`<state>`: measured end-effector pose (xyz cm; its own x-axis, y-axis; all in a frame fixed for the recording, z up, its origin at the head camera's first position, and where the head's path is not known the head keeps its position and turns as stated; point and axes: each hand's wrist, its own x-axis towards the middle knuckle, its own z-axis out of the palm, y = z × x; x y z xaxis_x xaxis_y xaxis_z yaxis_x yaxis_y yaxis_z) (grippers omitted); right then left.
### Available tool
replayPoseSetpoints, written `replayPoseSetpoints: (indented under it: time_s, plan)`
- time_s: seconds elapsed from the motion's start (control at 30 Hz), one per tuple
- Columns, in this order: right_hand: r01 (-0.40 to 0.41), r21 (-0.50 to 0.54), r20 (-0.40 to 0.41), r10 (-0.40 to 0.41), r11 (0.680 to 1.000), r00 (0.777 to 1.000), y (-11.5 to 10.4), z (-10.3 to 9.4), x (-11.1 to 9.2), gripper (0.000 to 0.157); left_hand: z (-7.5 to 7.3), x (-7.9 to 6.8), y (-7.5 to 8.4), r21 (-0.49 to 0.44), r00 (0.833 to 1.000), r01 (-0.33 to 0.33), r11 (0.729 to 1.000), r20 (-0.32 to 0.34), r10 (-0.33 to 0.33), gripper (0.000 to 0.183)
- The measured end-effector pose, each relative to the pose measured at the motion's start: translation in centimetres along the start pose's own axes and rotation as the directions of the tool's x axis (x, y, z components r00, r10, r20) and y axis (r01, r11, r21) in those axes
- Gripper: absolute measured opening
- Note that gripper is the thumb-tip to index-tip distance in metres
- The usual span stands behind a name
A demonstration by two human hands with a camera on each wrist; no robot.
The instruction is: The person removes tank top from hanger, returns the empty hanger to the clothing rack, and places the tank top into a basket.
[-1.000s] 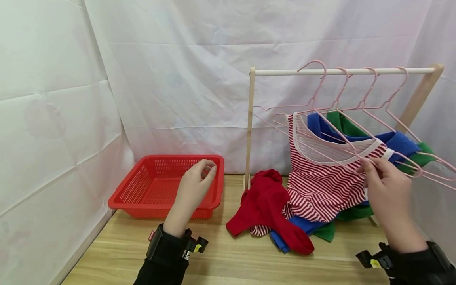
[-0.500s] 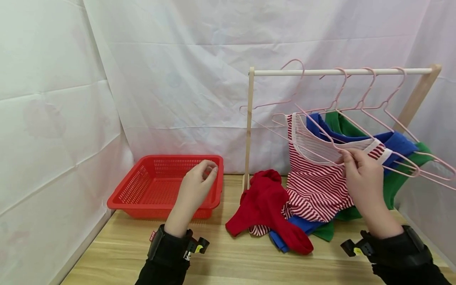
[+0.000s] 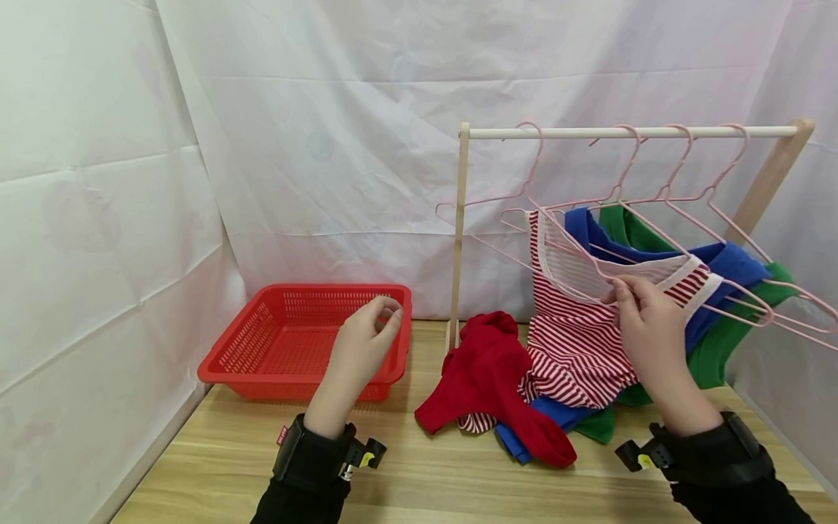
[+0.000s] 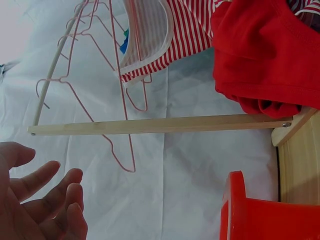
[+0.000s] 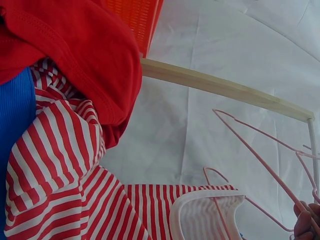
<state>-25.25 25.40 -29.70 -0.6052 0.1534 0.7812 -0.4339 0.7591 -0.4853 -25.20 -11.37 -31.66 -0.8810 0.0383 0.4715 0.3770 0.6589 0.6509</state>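
My right hand (image 3: 651, 327) pinches the lower wire of a bare pink hanger (image 3: 538, 156) near its right end. That hanger's hook lies over the white rod (image 3: 500, 134) near the left post. Behind the hand, a red-and-white striped top (image 3: 576, 342) hangs on another hanger, in front of blue (image 3: 733, 266) and green (image 3: 710, 360) garments. My left hand (image 3: 363, 338) hovers above the red basket's right side, fingers loosely bent and holding nothing; the left wrist view shows that hand (image 4: 45, 200) with its fingers apart. In the right wrist view only some fingers (image 5: 305, 222) show.
A crumpled red garment (image 3: 487, 371) lies on the wooden table (image 3: 425, 473) beside the left post (image 3: 458, 240), over the hems of the hanging clothes. To the left stands a red perforated basket (image 3: 236, 382). White cloth (image 3: 314, 182) encloses the back and sides.
My right hand has moved left with the bare hanger, whose hook slid leftward along the rod and came down onto it. The left hand stays almost in place.
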Motion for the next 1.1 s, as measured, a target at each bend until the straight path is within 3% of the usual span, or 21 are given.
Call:
replayPoseSetpoints:
  time_s: [0.23,0.87,1.1]
  plan:
    - [0.024,-0.004,0.002,-0.024,1.000,1.000,0.27,0.40,-0.20,0.027,0.08,-0.10,0.12,0.004,1.000,-0.008,1.000,-0.002,0.008,0.019]
    - [0.014,-0.065,0.107,-0.007,0.998,0.994,0.08,-0.33,-0.27,0.028,0.48,-0.14,0.13,0.026,0.999,-0.033,0.999,0.014,0.033,0.015]
    - [0.104,-0.075,0.066,-0.099,0.992,0.993,-0.46,-0.44,-0.15,0.024,0.57,-0.26,0.29,0.026,0.999,-0.052,0.998,0.015,0.052,0.013]
